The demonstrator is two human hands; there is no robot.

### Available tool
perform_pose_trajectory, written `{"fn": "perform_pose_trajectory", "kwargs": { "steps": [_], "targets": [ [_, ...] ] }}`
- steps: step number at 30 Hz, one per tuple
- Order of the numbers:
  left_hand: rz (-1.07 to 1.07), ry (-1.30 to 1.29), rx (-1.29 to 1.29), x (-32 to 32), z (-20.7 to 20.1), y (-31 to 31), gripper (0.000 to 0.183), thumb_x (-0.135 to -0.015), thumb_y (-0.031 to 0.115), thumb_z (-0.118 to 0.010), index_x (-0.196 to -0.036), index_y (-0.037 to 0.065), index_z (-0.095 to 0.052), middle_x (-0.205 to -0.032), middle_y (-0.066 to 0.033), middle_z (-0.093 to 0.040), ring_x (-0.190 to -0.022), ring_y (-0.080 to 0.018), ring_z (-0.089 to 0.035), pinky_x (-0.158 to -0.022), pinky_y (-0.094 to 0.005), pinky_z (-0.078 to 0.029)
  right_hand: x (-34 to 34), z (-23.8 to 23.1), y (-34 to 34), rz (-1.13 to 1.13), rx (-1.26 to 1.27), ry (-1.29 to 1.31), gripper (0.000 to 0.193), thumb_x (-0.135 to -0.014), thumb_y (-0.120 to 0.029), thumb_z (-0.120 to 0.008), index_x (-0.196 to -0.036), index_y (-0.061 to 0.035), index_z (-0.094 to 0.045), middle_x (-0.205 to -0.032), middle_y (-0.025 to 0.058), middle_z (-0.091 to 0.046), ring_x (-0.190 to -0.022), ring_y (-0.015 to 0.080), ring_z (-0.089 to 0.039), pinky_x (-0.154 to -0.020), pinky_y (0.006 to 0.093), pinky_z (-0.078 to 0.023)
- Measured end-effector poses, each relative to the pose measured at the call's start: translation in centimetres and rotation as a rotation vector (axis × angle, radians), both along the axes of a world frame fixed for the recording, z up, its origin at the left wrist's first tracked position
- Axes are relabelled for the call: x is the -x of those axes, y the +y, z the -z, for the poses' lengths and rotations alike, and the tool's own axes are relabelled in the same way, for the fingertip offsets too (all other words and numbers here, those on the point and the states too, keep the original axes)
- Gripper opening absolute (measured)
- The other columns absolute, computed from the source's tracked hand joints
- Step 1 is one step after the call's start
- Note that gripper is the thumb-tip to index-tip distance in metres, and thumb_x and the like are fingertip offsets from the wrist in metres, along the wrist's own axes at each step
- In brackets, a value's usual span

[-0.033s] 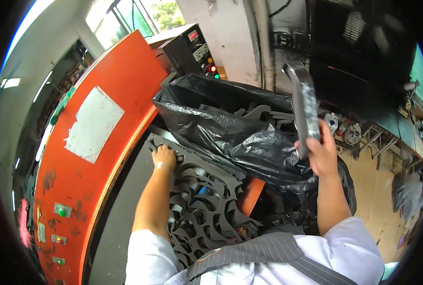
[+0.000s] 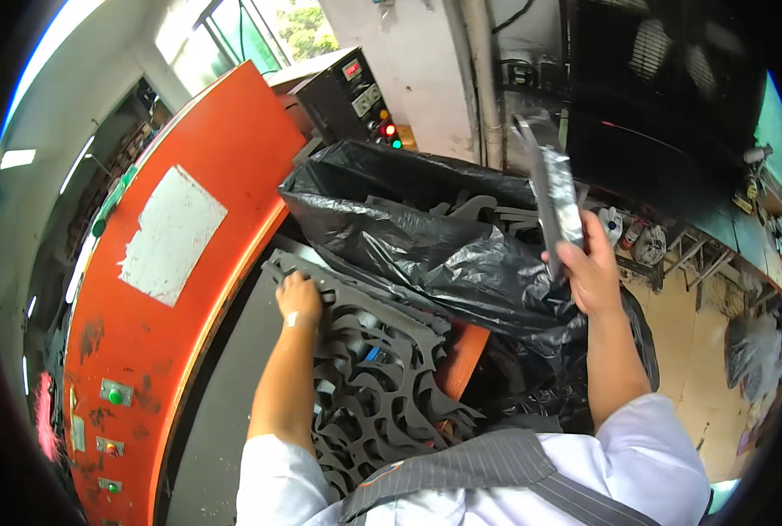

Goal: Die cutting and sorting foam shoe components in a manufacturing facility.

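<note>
My right hand is closed around the lower end of a long, slightly curved metal cutting die, dark along its edge and shiny silver on its side. It is raised, tilted, above the right end of a black plastic bag. My left hand rests with curled fingers at the far corner of a grey foam sheet. Small dark shapes show beside its fingers; what they grip is hidden. Nearer to me the sheet is a web of curved cut-outs, with a blue spot showing through.
An orange machine with buttons arches along my left, beside a grey work surface. Behind stands a black control box with lit lamps. Grey foam scraps lie inside the bag. Bottles and a metal rack are at right.
The die in my right hand has turned slightly, showing more of its shiny side. My left hand has shifted slightly toward me and to the left, fingers still curled.
</note>
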State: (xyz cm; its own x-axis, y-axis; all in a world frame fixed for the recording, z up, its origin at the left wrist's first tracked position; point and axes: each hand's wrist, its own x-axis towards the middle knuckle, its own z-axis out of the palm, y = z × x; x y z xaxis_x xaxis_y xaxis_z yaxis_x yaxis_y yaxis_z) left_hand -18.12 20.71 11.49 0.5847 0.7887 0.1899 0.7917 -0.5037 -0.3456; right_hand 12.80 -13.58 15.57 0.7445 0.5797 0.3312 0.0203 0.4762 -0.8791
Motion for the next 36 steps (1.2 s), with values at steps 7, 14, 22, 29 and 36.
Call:
{"fn": "perform_pose_trajectory", "kwargs": {
  "steps": [7, 14, 22, 29, 36],
  "targets": [
    [0.092, -1.087, -0.407, 5.8, 1.3, -8.2, 0.03, -0.086, 0.029, -0.065, -0.084, 0.0, -0.056, -0.087, -0.0132, -0.05, -0.089, -0.0304, -0.048, -0.078, -0.0407, -0.039, -5.8, 9.4, 4.5, 0.047, 0.611, -0.28, 0.041, -0.083, -0.029, -0.068, -0.11, -0.0009, -0.058, -0.094, 0.0118, -0.066, -0.083, 0.0173, -0.06, -0.076, 0.0327, -0.048],
    [0.511, -1.607, -0.228, 0.2, -11.1, -14.1, 0.025, -0.096, 0.023, -0.054, -0.102, -0.001, -0.052, -0.101, -0.0068, -0.055, -0.088, -0.0151, -0.052, -0.083, -0.0318, -0.043, 1.7, 16.4, 2.3, -0.458, 0.621, 0.461, 0.039, -0.088, -0.031, -0.065, -0.107, 0.0025, -0.062, -0.098, 0.0086, -0.065, -0.085, 0.0139, -0.058, -0.075, 0.0297, -0.047],
    [0.227, -1.535, 1.059, -18.1, -9.5, -10.7, 0.067, -0.081, 0.031, -0.074, -0.129, -0.004, -0.043, -0.118, -0.013, -0.052, -0.106, -0.0219, -0.051, -0.092, -0.0331, -0.042, 1.2, 15.6, -2.1, -0.513, 0.46, 0.699, 0.034, -0.09, -0.023, -0.063, -0.115, -0.0018, -0.058, -0.091, 0.0058, -0.063, -0.078, 0.0153, -0.06, -0.069, 0.0336, -0.051],
    [0.338, -1.14, 1.203, -18.7, -1.1, -19.4, 0.095, -0.078, 0.035, -0.076, -0.142, -0.009, -0.02, -0.142, -0.0249, -0.029, -0.126, -0.03, -0.04, -0.105, -0.0385, -0.035, 3.1, 9.8, -8.4, -0.405, -0.018, 0.622, 0.051, -0.08, -0.003, -0.069, -0.125, -0.005, -0.045, -0.097, 0.0075, -0.059, -0.082, 0.0196, -0.06, -0.075, 0.0361, -0.051],
    [0.709, -0.903, 1.435, -15.7, -4.8, -25.7, 0.069, -0.078, 0.019, -0.077, -0.132, 0.0, -0.037, -0.114, -0.0106, -0.059, -0.103, -0.0177, -0.058, -0.091, -0.0336, -0.045, 4.9, 5.0, -5.3, -0.428, 0.306, -0.171, 0.054, -0.069, -0.007, -0.08, -0.118, -0.0058, -0.057, -0.108, 0.006, -0.06, -0.108, 0.0199, -0.054, -0.095, 0.0364, -0.043]
  ]
}}
